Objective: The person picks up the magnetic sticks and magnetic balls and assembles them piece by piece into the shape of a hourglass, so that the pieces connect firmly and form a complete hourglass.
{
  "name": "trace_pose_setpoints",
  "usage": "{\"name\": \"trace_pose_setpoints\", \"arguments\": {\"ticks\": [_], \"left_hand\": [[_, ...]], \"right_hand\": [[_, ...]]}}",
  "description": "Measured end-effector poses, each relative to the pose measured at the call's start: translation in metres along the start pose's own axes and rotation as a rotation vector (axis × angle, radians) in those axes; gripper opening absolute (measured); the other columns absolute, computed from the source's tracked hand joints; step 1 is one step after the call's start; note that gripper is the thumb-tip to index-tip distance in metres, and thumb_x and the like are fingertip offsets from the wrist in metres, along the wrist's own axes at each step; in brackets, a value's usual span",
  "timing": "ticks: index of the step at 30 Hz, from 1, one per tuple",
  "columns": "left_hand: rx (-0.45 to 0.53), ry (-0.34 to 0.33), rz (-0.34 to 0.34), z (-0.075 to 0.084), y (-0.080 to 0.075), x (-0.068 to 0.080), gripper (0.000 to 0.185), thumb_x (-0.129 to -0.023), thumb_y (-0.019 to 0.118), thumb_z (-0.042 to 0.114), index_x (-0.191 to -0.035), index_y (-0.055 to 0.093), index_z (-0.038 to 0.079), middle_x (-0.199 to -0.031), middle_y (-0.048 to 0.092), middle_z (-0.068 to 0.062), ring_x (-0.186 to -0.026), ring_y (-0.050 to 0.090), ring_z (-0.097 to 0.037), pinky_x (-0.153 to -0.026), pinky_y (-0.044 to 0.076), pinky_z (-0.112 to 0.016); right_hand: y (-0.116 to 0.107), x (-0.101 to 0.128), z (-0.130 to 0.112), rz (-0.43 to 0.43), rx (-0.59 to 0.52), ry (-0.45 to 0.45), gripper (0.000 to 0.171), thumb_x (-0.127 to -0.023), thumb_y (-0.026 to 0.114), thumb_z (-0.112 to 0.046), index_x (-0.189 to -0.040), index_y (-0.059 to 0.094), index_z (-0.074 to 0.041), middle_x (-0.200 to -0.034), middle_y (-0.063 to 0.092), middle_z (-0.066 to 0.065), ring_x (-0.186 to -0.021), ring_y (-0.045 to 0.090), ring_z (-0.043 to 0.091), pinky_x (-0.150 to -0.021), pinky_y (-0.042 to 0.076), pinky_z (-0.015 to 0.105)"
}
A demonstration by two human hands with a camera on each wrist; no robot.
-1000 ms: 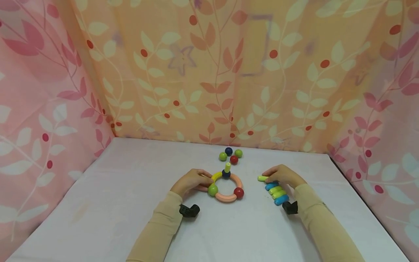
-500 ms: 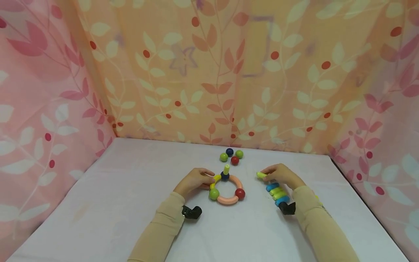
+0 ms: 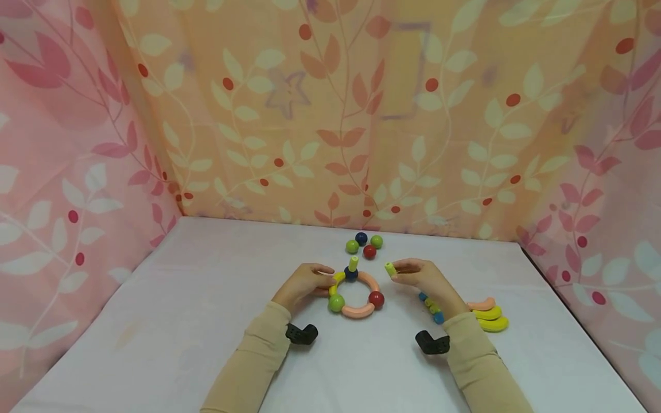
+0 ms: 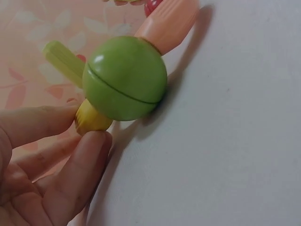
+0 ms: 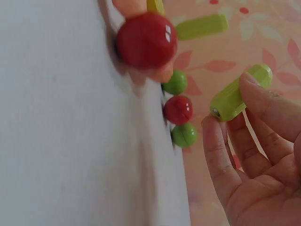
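Here we hold a short light-green rod pinched between the thumb and fingers of our right hand, lifted just above the white tabletop to the right of the toy ring. The rod is a smooth, glossy plastic cylinder with rounded ends; in the right wrist view a small metal disc shows in one end face. In the head view its long axis runs roughly left to right, the free end pointing toward the ring.

Our left hand grips the ring's left side, the fingers curled round a yellow curved segment beside a shiny green ball that has a seam round its middle. The ring lies flat on the table, built of ribbed peach arcs joined by balls, a red ball on the right and a dark blue ball at the far side. From the blue ball a second green rod stands nearly upright.

Behind the ring four loose balls cluster together. By our right forearm lie blue and green straight pieces, partly hidden, and further right a peach and two yellow curved pieces. Leaf-patterned cloth hangs round the table.
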State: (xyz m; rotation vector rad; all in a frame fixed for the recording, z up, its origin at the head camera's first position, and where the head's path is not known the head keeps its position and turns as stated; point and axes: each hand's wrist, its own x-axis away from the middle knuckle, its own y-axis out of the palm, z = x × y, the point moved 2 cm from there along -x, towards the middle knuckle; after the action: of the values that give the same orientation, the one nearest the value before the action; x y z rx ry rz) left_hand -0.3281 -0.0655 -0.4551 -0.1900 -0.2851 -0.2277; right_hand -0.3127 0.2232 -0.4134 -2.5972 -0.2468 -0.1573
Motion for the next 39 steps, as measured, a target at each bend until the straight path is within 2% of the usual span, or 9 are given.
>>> {"name": "trace_pose_setpoints", "arguments": {"ticks": [5, 9, 13, 16, 22, 39], "left_hand": [[0.028, -0.013, 0.037, -0.001, 0.001, 0.001, 0.039, -0.088, 0.073, 0.008, -0.126, 0.065, 0.002, -0.112, 0.065, -0.018, -0.081, 0.067, -0.015, -0.072, 0.060, -0.024], [0.038, -0.026, 0.035, 0.000, 0.002, 0.000, 0.034, -0.089, 0.073, 0.008, -0.121, 0.068, 0.002, -0.116, 0.066, -0.018, -0.082, 0.067, -0.014, -0.072, 0.060, -0.024], [0.034, -0.036, 0.027, 0.001, 0.002, -0.002, 0.031, -0.088, 0.073, 0.008, -0.119, 0.069, 0.002, -0.117, 0.066, -0.017, -0.081, 0.067, -0.013, -0.072, 0.060, -0.024], [0.020, -0.034, 0.038, 0.001, 0.001, -0.003, 0.030, -0.088, 0.074, 0.009, -0.117, 0.070, 0.003, -0.116, 0.067, -0.016, -0.079, 0.067, -0.012, -0.072, 0.060, -0.023], [0.037, -0.036, 0.027, -0.001, 0.000, -0.002, 0.030, -0.088, 0.073, 0.008, -0.118, 0.070, 0.002, -0.119, 0.067, -0.017, -0.083, 0.067, -0.013, -0.073, 0.060, -0.024], [0.021, -0.033, 0.025, 0.000, 0.000, -0.002, 0.030, -0.089, 0.073, 0.009, -0.117, 0.070, 0.003, -0.118, 0.068, -0.016, -0.084, 0.067, -0.014, -0.074, 0.060, -0.024]], "right_hand": [[0.012, 0.002, -0.008, 0.028, -0.059, -0.022, 0.045, -0.088, 0.076, -0.026, -0.126, 0.064, -0.006, -0.124, 0.068, 0.013, -0.112, 0.062, 0.021, -0.101, 0.049, 0.042], [0.018, 0.005, -0.011, 0.052, -0.088, -0.016, 0.041, -0.086, 0.078, -0.023, -0.122, 0.067, -0.006, -0.118, 0.071, 0.009, -0.106, 0.064, 0.016, -0.105, 0.048, 0.045], [0.022, 0.009, -0.013, 0.062, -0.077, -0.059, 0.039, -0.086, 0.078, -0.020, -0.120, 0.067, -0.004, -0.115, 0.072, 0.010, -0.106, 0.065, 0.016, -0.107, 0.046, 0.048], [0.024, 0.010, -0.013, 0.048, -0.082, -0.088, 0.038, -0.086, 0.078, -0.017, -0.120, 0.067, -0.003, -0.113, 0.073, 0.010, -0.104, 0.066, 0.015, -0.105, 0.048, 0.045], [0.030, 0.011, -0.013, 0.024, -0.104, -0.078, 0.035, -0.086, 0.078, -0.016, -0.118, 0.069, -0.004, -0.109, 0.074, 0.007, -0.097, 0.067, 0.010, -0.095, 0.054, 0.034], [0.038, 0.009, -0.008, 0.037, -0.103, -0.026, 0.032, -0.085, 0.078, -0.015, -0.116, 0.070, -0.006, -0.110, 0.074, 0.009, -0.096, 0.068, 0.013, -0.090, 0.056, 0.032]]}}
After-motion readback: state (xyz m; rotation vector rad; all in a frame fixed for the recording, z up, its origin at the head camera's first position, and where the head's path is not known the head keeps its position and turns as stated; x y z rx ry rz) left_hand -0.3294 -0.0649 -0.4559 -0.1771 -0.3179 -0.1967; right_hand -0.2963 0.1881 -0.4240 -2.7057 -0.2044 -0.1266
